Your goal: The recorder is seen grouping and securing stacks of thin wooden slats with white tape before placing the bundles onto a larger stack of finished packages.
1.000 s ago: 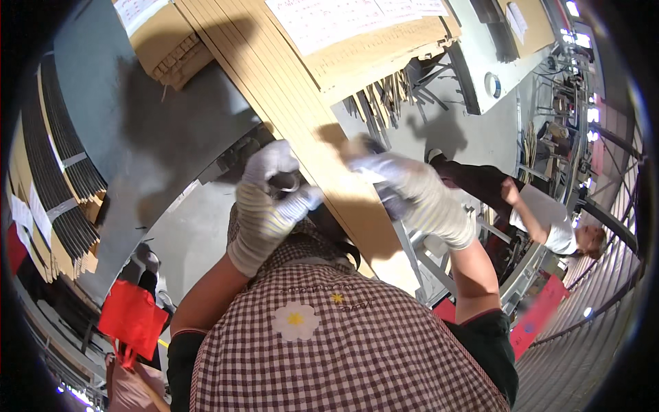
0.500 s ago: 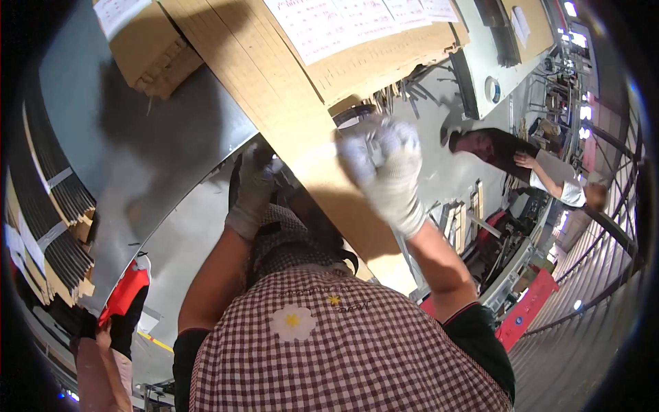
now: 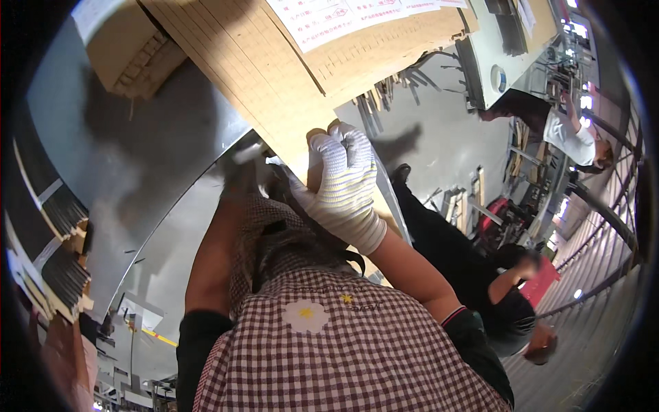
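A long, flat brown cardboard package (image 3: 274,103) runs diagonally from the upper left toward my body. My right hand (image 3: 347,185), in a white striped knit glove, is bent over its near part. The fingertips press at the package's right side and the thumb reaches toward its left edge. In shadow beside the package's left edge is my left hand (image 3: 244,165), dark and smeared, so its fingers cannot be made out. Printed white sheets (image 3: 357,17) lie on the cardboard stack at the top.
A grey tabletop (image 3: 158,137) bears another cardboard bundle (image 3: 130,58). Dark strips (image 3: 62,220) are stacked far left. A tape roll (image 3: 498,79) sits on the right-hand table. A person in black (image 3: 453,254) is close on my right; others are at upper right and lower left.
My right hand has come left and nearer, onto the package. The dark ring-shaped thing beside it no longer shows. A person in black has appeared at right; the red thing at lower left is gone.
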Available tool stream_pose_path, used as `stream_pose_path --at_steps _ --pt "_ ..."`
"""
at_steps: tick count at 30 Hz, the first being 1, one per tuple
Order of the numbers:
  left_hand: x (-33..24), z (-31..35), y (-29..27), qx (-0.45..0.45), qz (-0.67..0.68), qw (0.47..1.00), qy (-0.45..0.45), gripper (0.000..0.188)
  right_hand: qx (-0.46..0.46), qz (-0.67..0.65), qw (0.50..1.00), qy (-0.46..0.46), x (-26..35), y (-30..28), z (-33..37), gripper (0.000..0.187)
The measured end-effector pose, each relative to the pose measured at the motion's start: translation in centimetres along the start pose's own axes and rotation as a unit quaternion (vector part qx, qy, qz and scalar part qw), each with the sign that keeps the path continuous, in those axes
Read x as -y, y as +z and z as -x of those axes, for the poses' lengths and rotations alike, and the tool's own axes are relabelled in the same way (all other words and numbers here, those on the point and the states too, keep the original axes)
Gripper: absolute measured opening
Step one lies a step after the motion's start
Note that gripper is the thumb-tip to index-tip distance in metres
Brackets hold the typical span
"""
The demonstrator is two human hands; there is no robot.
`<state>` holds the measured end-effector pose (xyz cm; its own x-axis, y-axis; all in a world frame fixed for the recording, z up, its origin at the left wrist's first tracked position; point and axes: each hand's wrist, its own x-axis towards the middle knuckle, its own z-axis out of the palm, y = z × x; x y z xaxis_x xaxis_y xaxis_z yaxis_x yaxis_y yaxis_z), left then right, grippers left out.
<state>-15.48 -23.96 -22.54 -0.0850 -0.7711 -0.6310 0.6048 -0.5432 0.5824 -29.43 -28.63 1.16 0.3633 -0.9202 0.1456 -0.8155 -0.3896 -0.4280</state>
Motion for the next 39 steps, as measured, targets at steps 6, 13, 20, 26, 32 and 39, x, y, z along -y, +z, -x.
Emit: stream_pose_path --at_steps 6,13,20,26,32,39 --pt "-11.1 13.1 10.0 -0.032 -0.282 0.893 0.350 0.022 0.067 -0.033 0.997 -0.003 -0.5 -1.0 -0.6 0.055" --pt "-15.7 10.9 13.4 0.010 -0.559 0.688 0.463 0.037 0.202 -0.263 0.930 -0.158 -1.8 -6.6 -4.9 0.032" --pt "-15.8 10.0 12.8 0.041 -0.562 0.663 0.494 0.042 0.232 -0.033 0.969 -0.080 -8.9 -5.4 -6.2 0.017" --pt "-13.6 8.2 9.8 -0.112 -0.193 0.906 0.360 0.036 0.246 -0.095 0.953 0.148 -8.0 0.1 -4.1 0.019" --pt "-6.4 16.0 9.9 0.030 -0.328 0.914 0.237 0.039 0.486 0.046 0.873 0.001 -10.1 -8.4 2.9 0.018" --pt "-8.5 10.1 12.9 -0.018 0.048 0.991 0.125 0.071 0.228 -0.075 0.971 0.017 -5.9 -5.3 0.6 0.034"
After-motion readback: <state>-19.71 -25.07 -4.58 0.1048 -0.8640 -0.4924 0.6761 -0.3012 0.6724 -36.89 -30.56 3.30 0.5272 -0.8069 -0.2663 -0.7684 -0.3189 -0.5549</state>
